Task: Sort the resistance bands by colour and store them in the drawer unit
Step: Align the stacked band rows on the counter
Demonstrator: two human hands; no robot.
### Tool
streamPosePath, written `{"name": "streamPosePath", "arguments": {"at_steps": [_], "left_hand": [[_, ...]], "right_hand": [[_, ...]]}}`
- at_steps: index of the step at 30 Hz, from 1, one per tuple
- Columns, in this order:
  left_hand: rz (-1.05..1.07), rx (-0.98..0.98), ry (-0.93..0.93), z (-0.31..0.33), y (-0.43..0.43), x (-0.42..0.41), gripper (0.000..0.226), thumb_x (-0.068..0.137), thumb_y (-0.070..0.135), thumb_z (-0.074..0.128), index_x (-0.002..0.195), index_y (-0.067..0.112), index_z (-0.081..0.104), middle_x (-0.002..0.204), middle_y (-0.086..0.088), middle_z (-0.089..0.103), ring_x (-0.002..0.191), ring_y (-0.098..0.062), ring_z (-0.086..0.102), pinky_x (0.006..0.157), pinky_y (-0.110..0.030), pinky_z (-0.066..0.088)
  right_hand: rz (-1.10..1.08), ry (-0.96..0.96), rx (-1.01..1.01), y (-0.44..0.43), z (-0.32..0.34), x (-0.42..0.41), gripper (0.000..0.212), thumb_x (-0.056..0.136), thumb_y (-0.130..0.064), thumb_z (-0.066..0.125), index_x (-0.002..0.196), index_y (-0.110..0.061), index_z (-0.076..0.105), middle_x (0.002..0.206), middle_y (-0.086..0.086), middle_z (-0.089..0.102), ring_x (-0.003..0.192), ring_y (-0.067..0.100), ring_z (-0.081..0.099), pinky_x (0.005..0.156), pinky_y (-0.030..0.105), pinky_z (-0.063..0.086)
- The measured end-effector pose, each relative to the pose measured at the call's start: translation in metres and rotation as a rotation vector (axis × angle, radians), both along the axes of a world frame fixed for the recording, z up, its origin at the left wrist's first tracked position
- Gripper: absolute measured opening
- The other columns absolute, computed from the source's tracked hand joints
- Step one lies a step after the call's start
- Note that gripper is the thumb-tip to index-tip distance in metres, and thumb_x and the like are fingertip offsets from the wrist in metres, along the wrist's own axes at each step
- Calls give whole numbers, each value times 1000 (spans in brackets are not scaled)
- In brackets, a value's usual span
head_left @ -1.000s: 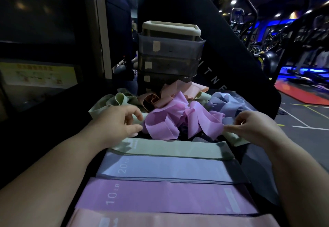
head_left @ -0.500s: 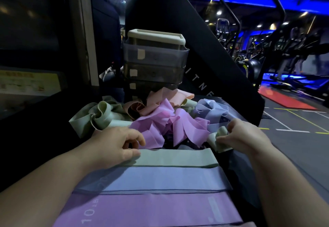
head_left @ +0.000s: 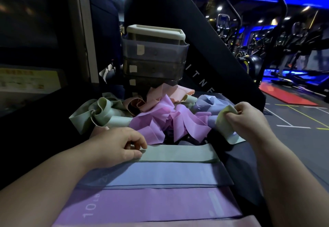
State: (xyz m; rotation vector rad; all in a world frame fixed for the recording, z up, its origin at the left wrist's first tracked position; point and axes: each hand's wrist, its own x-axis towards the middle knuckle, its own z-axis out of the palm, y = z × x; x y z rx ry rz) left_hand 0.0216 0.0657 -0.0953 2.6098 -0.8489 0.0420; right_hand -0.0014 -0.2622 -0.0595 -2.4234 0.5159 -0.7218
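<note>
A flat green band [head_left: 179, 153] lies across the dark surface, with a flat blue band [head_left: 160, 173], a purple band marked 10 LB [head_left: 151, 205] and a pink band [head_left: 160, 223] laid nearer me. My left hand [head_left: 117, 146] pinches the flat green band's left end. My right hand [head_left: 249, 118] grips a loose green band [head_left: 225, 123] lifted at the right of the pile. The tangled pile holds purple bands [head_left: 167, 121], green bands [head_left: 96, 112], pink bands [head_left: 169, 93] and blue bands [head_left: 208, 102]. Behind it stands the grey drawer unit [head_left: 154, 57], drawers closed.
A black slanted machine panel [head_left: 204, 52] rises behind the drawer unit. A dark wall with a yellow notice [head_left: 28, 79] is at left. At right the floor drops away to gym equipment and a red mat [head_left: 284, 96].
My right hand has lifted a green band from the pile's right side and drawn it up. My left hand stays on the flat green band's left end. The camera has come closer.
</note>
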Motion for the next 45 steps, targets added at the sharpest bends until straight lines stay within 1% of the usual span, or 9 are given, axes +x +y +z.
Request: {"name": "streamPosePath", "arguments": {"at_steps": [7, 11, 15, 21, 28, 31, 34, 41, 45], "left_hand": [[-6, -22, 7, -1, 0, 0, 14, 78, 44, 72, 90, 45, 65, 104, 38, 51, 90, 5, 57, 81, -17, 45], [4, -73, 45, 0, -1, -2, 12, 79, 44, 71, 89, 45, 66, 95, 32, 59, 84, 2, 59, 80, -20, 47], [0, -252, 113, 1, -8, -7, 8, 82, 33, 73, 87, 37, 69, 73, 24, 63, 67, 4, 56, 66, -10, 42], [-94, -568, 316, 6, -17, -9, 20, 81, 30, 71, 101, 35, 68, 80, 9, 64, 76, -2, 56, 72, -20, 45], [-118, -649, 372, 11, -23, -16, 32, 86, 19, 66, 115, 31, 59, 85, 8, 69, 82, 0, 62, 78, -18, 48], [-146, -685, 399, 13, -25, -18, 36, 86, 16, 69, 116, 32, 57, 96, 9, 72, 92, -2, 66, 83, -16, 50], [-128, -674, 421, 12, -26, -19, 42, 86, 14, 69, 123, 27, 53, 105, 2, 69, 95, 0, 64, 79, -15, 49], [-43, -655, 372, 12, -24, -18, 39, 87, 0, 64, 114, 27, 55, 98, -1, 69, 79, 4, 62, 64, -11, 46], [-57, -665, 347, 14, -20, -18, 39, 88, -2, 61, 115, 25, 56, 96, 3, 65, 77, 8, 58, 64, -9, 44]], "right_hand": [[94, -421, 216, 4, 7, -8, 13, 81, -26, 56, 93, -21, 55, 75, -12, 55, 76, 19, 53, 71, 28, 38], [237, -498, 391, 17, 10, -11, 18, 87, -19, 64, 101, -22, 53, 80, -7, 60, 58, -1, 57, 56, 25, 48], [477, -412, 563, 37, 9, -14, 24, 88, -11, 67, 107, -18, 54, 86, 6, 62, 55, 1, 59, 44, 22, 48], [786, -148, 641, 67, 4, -18, 34, 82, -3, 70, 108, -19, 55, 80, 6, 64, 58, 8, 62, 51, 22, 50], [1021, 105, 653, 73, -6, -12, 81, 49, -40, 91, 120, -24, 56, 94, 9, 69, 80, 22, 67, 71, 33, 56], [1155, 221, 719, 75, -9, -11, 75, 61, -22, 87, 127, -19, 51, 114, 14, 67, 98, 23, 66, 80, 29, 53], [1184, 289, 683, 80, -11, -12, 63, 73, 2, 73, 128, -17, 48, 124, 16, 62, 107, 24, 63, 86, 30, 53], [1136, 284, 637, 76, -9, -15, 51, 83, 9, 62, 123, -22, 52, 115, 8, 67, 100, 18, 65, 81, 27, 54], [726, 100, 151, 53, -13, -7, 36, 85, -6, 70, 105, -34, 59, 98, -7, 69, 92, 13, 65, 84, 27, 51]]}}
